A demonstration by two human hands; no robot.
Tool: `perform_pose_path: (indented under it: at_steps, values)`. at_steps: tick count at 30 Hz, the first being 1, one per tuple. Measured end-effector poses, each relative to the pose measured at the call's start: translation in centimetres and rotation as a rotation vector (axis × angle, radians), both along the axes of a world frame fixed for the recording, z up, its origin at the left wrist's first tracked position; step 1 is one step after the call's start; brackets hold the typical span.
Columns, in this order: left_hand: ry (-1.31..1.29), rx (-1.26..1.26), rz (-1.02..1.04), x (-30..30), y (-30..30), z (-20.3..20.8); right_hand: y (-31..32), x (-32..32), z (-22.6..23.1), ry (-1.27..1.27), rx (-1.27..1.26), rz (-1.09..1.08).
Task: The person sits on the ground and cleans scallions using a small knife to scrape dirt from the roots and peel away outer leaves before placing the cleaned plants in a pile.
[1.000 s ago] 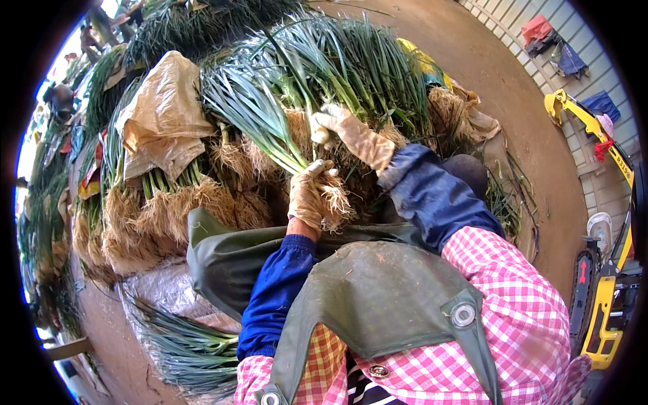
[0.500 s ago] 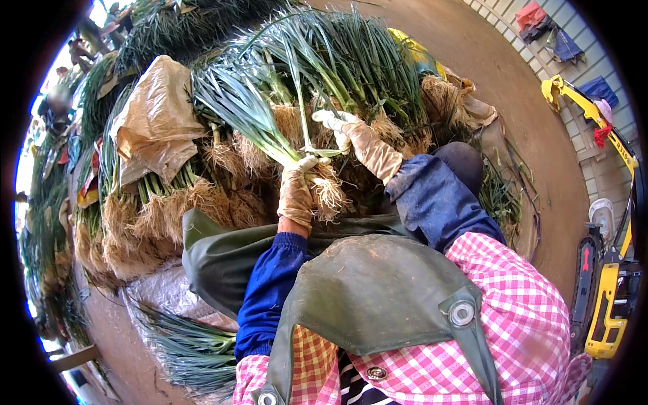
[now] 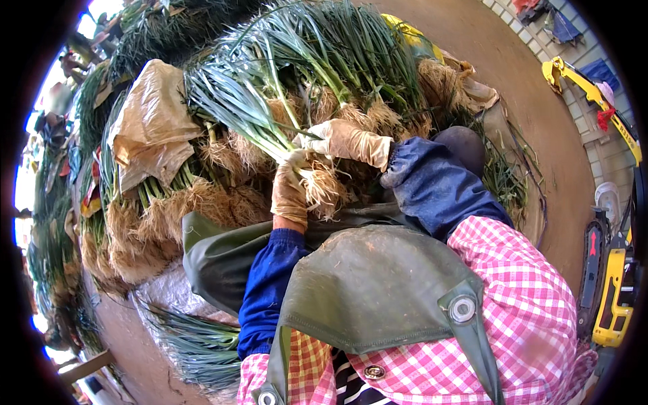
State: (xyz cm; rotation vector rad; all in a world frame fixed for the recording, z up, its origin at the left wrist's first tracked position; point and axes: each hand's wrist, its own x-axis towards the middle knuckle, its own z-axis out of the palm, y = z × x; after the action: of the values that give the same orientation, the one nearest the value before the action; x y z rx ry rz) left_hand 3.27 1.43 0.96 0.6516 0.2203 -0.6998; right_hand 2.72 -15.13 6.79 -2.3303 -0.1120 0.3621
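My left hand (image 3: 290, 185), in a tan, dirt-stained glove, is closed round a bunch of green onions (image 3: 271, 143) at the white lower stems. Their leaves fan out to the upper left, and the pale stringy roots (image 3: 322, 187) hang out on the right side of that hand. Just above the roots, my gloved right hand (image 3: 343, 140) is closed at the stems, its fingertips on a green onion stalk (image 3: 289, 113) that runs up from there. Its palm side is hidden.
Beyond my hands lies a big heap of green onions (image 3: 364, 61), roots toward me. More rooted bunches (image 3: 158, 219) and a tan plastic sheet (image 3: 152, 121) are at left. Loose green onions (image 3: 196, 344) lie low on the left. A yellow toy-like excavator (image 3: 611, 297) stands at right.
My right hand has moved down and left, from beside the upright stalk to the stems at my left hand. The stalk now leans further left. My left hand keeps its hold.
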Motion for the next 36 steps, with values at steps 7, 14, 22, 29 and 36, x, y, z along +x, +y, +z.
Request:
perform_pose_path:
  at_steps: [7, 14, 22, 29, 36]
  values:
    - [0.025, -0.048, 0.046, 0.0, -1.9, 0.8, 1.1, -2.8, -0.5, -0.38, -0.356, 0.098]
    - [-0.012, -0.102, 0.009, 0.7, -2.5, 1.1, -0.6, -6.9, 1.6, -0.459, -0.427, 0.094]
    - [-0.116, -0.386, 0.105, 2.7, -1.0, -0.2, -0.4, -12.8, 8.2, 0.052, 0.322, 0.005]
    - [-0.115, -0.287, 0.068, 1.1, -2.4, 2.7, -28.9, -21.4, 13.5, 0.398, -0.761, -0.628]
    - [-0.164, -0.276, -0.014, 1.6, -1.3, 1.5, -23.8, -17.8, 8.9, 0.011, -0.944, -0.255]
